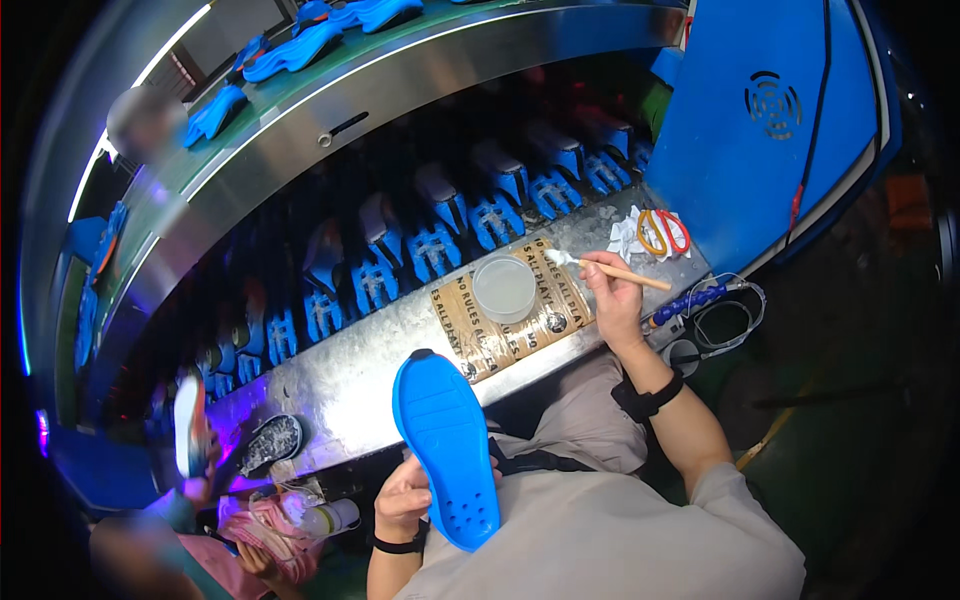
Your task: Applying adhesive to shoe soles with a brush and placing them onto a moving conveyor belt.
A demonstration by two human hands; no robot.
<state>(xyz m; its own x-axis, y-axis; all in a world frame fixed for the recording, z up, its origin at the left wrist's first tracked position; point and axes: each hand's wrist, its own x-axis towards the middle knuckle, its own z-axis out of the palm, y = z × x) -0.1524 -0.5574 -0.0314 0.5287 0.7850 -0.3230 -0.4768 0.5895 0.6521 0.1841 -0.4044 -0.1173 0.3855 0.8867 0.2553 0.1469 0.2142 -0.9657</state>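
Nearest, the left hand (403, 497) grips a blue shoe sole (440, 430) in front of the person's torso. Beyond, the right hand (615, 300) pinches a wooden-handled brush (640, 278), bristles near a translucent bowl (484, 308) on brown cardboard (475, 352) covering part of the metal surface (345, 395). Farther, 2 handle loops (670, 232) lie on white scraps (626, 236); blue parts (495, 222) line up behind.

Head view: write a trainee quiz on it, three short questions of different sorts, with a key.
1. What does the left hand hold?
2. True or false: the right hand is empty.
3. What colour is the sheet under the tub? (a) green (b) brown (c) red

Key:
1. A blue sole.
2. False; it holds a brush.
3. b
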